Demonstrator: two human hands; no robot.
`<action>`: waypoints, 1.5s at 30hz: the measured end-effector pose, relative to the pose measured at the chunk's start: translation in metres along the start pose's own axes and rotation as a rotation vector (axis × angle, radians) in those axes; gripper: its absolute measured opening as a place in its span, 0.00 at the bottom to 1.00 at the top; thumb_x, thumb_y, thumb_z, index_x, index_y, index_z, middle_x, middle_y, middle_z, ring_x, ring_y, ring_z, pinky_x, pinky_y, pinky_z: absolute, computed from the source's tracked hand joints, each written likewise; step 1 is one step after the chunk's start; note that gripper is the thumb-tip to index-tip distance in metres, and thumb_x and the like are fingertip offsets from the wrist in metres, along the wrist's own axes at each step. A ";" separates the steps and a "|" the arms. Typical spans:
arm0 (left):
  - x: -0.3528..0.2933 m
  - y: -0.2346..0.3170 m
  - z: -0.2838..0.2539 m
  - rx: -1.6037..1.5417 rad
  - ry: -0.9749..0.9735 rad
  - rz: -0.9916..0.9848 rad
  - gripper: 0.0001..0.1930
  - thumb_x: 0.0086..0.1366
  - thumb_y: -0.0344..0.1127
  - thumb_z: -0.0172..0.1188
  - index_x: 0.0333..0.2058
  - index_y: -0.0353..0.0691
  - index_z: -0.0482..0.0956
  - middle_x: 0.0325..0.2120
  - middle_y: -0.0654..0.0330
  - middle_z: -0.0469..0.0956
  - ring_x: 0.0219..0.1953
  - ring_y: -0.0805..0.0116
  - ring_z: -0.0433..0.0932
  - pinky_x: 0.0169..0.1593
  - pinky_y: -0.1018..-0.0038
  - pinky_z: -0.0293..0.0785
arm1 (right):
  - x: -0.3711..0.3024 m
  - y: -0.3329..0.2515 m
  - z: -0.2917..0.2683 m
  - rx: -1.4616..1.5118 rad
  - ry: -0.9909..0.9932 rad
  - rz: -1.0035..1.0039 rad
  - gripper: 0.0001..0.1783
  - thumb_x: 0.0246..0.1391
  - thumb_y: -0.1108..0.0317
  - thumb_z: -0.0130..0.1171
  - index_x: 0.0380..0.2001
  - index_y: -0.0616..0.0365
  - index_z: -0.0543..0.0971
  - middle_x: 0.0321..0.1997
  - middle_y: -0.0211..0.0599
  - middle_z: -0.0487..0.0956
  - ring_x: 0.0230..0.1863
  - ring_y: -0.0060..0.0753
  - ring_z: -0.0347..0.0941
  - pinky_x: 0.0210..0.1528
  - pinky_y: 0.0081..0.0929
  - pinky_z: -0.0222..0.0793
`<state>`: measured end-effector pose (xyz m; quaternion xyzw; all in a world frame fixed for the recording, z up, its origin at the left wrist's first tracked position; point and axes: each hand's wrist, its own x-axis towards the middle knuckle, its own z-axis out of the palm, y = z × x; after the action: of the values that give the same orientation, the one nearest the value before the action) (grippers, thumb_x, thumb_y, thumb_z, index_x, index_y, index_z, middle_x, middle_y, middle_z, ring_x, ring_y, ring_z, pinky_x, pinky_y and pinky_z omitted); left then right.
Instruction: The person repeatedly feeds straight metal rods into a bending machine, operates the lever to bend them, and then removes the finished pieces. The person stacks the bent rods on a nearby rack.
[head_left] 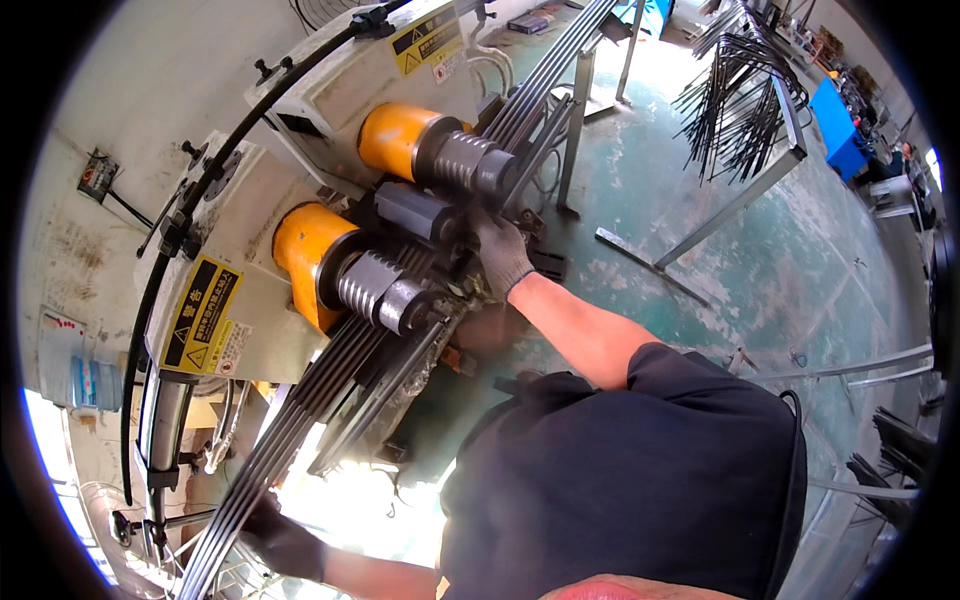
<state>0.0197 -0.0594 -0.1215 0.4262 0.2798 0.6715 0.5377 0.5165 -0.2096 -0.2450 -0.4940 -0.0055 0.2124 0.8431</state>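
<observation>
A row of long, dark metal rods [300, 420] runs diagonally through a machine with grooved steel rollers. My left hand [285, 542], in a dark glove, is at the rods' near lower-left end; it looks closed round their edge, with its fingertips hidden behind them. My right hand [500, 252], in a grey glove, reaches in beside a dark faceted block [415, 210] between the two rollers. Its fingers point toward the block and are partly hidden, so their grip does not show. The near grooved roller [385, 292] and the far grooved roller [475, 165] project from orange housings.
The pale machine body [245, 225] carries yellow-and-black warning labels and a black hose [140, 330]. A metal stand [735, 210] at the far right bears a heap of thin dark rods [735, 95]. Another support leg [577, 130] stands beside the far rods on the worn green floor.
</observation>
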 end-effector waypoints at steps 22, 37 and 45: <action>0.063 0.069 0.288 0.659 -0.428 0.446 0.17 0.77 0.34 0.52 0.60 0.33 0.72 0.52 0.50 0.81 0.50 0.58 0.84 0.50 0.65 0.87 | 0.047 -0.018 0.026 -0.202 -0.166 0.058 0.22 0.56 0.63 0.71 0.51 0.64 0.83 0.46 0.40 0.85 0.44 0.30 0.81 0.48 0.29 0.76; 0.058 0.039 0.374 0.841 -0.669 0.459 0.30 0.65 0.51 0.68 0.56 0.33 0.79 0.41 0.51 0.84 0.44 0.62 0.83 0.53 0.69 0.76 | 0.051 -0.013 0.020 -0.186 -0.143 0.006 0.26 0.54 0.62 0.75 0.52 0.66 0.82 0.48 0.40 0.85 0.47 0.27 0.79 0.48 0.28 0.75; 0.060 0.036 0.369 0.799 -0.673 0.442 0.28 0.64 0.51 0.69 0.54 0.34 0.81 0.38 0.54 0.85 0.44 0.64 0.83 0.51 0.70 0.77 | 0.045 -0.020 0.024 -0.162 -0.154 0.007 0.24 0.53 0.63 0.75 0.50 0.64 0.82 0.46 0.39 0.84 0.43 0.28 0.80 0.44 0.29 0.77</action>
<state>0.3213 -0.0418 0.1021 0.8355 0.2295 0.4373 0.2408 0.5595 -0.1817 -0.2247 -0.5426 -0.0857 0.2516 0.7968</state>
